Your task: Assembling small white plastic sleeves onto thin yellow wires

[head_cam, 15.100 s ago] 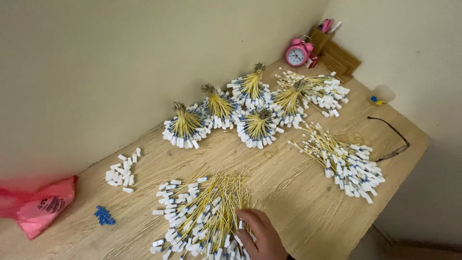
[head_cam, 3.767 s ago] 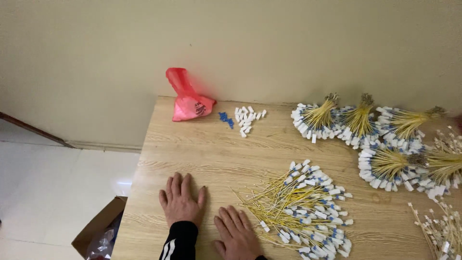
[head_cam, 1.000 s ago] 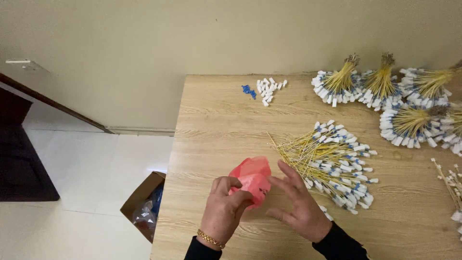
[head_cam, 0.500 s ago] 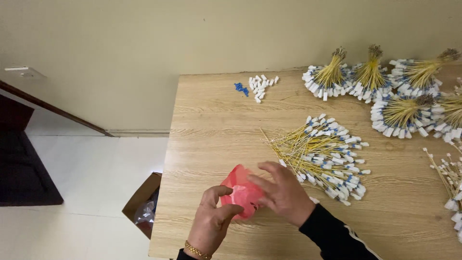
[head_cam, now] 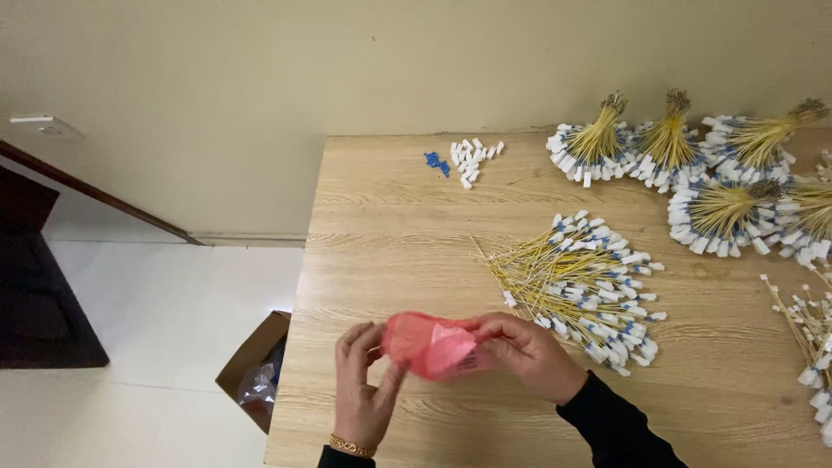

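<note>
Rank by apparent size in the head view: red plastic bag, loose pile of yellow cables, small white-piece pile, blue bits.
1. Loose pile of yellow cables, largest.
2. Red plastic bag, held between left hand and right hand; it is crumpled and nearer the camera, so it may look bigger than it is.
3. Small white-piece pile.
4. Blue bits, smallest.

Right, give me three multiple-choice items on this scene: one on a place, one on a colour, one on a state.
1. Where does the small pile of loose white caps lie?
A. near the table's far edge by the wall
B. in the cardboard box
C. under the hands

2. What colour is the plastic bag?
A. green
B. red
C. black

3. How is the bag held?
A. lying untouched
B. by one hand only
C. between both hands

Answers:
1 A, the caps sit on the wooden table close to the wall.
2 B, it is translucent red.
3 C, the left hand and right hand both grip it.
</note>
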